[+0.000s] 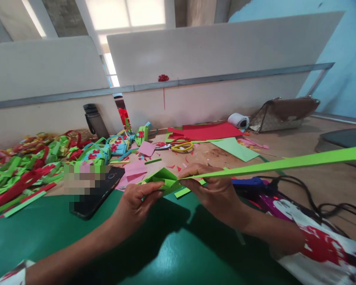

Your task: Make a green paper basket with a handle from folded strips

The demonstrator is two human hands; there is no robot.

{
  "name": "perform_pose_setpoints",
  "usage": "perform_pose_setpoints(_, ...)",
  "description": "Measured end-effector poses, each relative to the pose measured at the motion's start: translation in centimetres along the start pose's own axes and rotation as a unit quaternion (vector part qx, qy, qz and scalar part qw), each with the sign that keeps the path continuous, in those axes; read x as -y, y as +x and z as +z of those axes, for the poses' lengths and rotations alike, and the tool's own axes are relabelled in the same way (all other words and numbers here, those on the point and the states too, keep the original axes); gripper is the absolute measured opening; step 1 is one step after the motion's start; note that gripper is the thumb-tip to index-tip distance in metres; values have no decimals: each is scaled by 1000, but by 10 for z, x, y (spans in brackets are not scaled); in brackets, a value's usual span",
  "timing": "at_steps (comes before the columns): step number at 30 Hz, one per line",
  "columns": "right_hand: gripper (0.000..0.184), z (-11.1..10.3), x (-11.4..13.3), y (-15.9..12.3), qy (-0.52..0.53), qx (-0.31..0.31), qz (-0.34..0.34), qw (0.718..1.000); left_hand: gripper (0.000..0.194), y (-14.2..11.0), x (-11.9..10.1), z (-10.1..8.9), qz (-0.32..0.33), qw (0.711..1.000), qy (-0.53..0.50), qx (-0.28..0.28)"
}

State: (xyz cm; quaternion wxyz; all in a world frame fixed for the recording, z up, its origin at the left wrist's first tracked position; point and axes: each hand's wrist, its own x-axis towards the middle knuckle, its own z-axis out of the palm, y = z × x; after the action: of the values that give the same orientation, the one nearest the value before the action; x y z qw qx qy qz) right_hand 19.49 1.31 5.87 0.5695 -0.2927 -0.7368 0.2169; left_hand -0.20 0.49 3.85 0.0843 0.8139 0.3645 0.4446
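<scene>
My left hand (144, 202) pinches the near left edge of a small folded green paper piece (165, 174), held above the green table surface. Against its right corner, my right hand (216, 194) grips a long green paper strip (279, 165) between thumb and fingers. The strip stretches off to the right edge of the view. Whether strip and folded piece are joined I cannot tell, as my right fingers cover that spot. Just below my right hand lies a short green paper piece (185, 191). Pink paper squares (135, 170) are beyond my left hand.
A black phone (99, 194) lies left, by heaped paper pieces (26, 170). Yellow-handled scissors (182, 146), red sheets (215, 130) and a pale green sheet (235, 148) lie ahead. A dark bottle (95, 120) stands behind. At right are a blue tool (249, 182), black cable (311, 202) and handbag (284, 114).
</scene>
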Motion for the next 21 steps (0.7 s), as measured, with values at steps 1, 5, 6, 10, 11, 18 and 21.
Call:
perform_pose_setpoints(1, 12, 0, 0, 0, -5, 0, -7, 1000, 20, 0, 0, 0, -2, 1000, -1, 3)
perform_pose_setpoints(5, 12, 1, -1, -1, -22, 0, -24, 999, 22, 0, -2, 1, -14, 1000, -8, 7)
perform_pose_setpoints(6, 11, 1, -1, -1, -24, -3, -26, 999, 22, 0, -2, 2, -19, 1000, -9, 6)
perform_pose_setpoints(10, 12, 1, -1, -2, -32, 2, -36, 999, 24, 1, -5, 4, -52, 998, -24, 8)
perform_pose_setpoints(11, 13, 1, 0, -2, -35, 7, -37, 999, 24, 1, -5, 4, -61, 998, -30, 9)
perform_pose_setpoints(18, 17, 0, 3, -2, -53, 15, -40, 998, 23, 2, -11, 7, -116, 990, -81, 20)
perform_pose_setpoints(21, 15, 0, 3, -3, -74, 25, -42, 996, 22, 2, -14, 7, -150, 982, -107, 28)
